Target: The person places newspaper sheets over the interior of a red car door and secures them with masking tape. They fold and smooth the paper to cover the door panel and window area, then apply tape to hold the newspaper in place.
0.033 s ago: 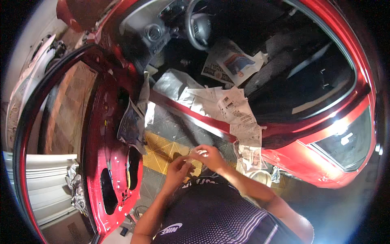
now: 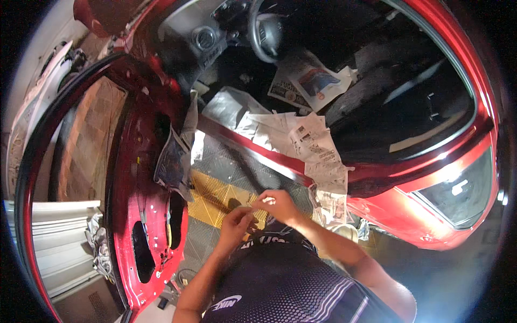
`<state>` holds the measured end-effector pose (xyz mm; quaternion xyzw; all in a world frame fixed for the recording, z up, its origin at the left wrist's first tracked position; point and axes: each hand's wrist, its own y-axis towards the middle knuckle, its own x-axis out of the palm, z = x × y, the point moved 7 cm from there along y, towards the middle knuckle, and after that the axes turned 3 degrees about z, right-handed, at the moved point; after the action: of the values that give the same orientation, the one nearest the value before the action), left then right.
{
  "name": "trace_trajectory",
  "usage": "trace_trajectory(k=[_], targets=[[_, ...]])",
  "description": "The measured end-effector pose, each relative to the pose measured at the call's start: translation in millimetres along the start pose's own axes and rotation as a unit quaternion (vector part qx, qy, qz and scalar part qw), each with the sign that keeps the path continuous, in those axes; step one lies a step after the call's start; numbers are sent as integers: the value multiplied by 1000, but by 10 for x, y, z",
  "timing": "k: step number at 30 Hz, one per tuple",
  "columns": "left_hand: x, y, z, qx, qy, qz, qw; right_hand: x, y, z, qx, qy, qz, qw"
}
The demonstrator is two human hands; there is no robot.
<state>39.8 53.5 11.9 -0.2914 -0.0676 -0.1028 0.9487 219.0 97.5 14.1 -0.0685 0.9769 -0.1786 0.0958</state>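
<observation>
My left hand (image 2: 235, 224) and my right hand (image 2: 278, 206) meet in front of my chest, fingers curled and their tips close together. A small pale spot shows at the right fingers, but what they pinch is too small to name. The left fingers are closed as well, and anything in them is hidden. Beyond my hands lies the red door sill (image 2: 258, 153) of a car. To the left stands its open red door (image 2: 145, 204), with the inner panel off and cut-outs showing.
Newspaper sheets (image 2: 319, 145) drape over the sill and seat area. More newspaper (image 2: 175, 161) hangs on the door's edge. A steering wheel (image 2: 264, 35) is inside the car. Yellow and grey floor tiles (image 2: 207, 202) lie below, and a whitish bucket (image 2: 344, 232) stands by the car's side.
The view has shifted very slightly. My two hands stay together in front of my chest with the fingers closed.
</observation>
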Motion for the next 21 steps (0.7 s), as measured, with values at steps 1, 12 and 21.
trace_trajectory(k=[1, 12, 21], targets=[[6, 98, 91, 5, 1, 12, 1000, -57, 227, 17, 4, -14, -39, 999], [-755, 328, -505, -74, 56, 287, 954, -5899, 4202, 453, 154, -685, 376, 605], [-299, 498, -513, -169, -54, 330, 927, -6274, 4849, 691, 274, -651, 357, 611]])
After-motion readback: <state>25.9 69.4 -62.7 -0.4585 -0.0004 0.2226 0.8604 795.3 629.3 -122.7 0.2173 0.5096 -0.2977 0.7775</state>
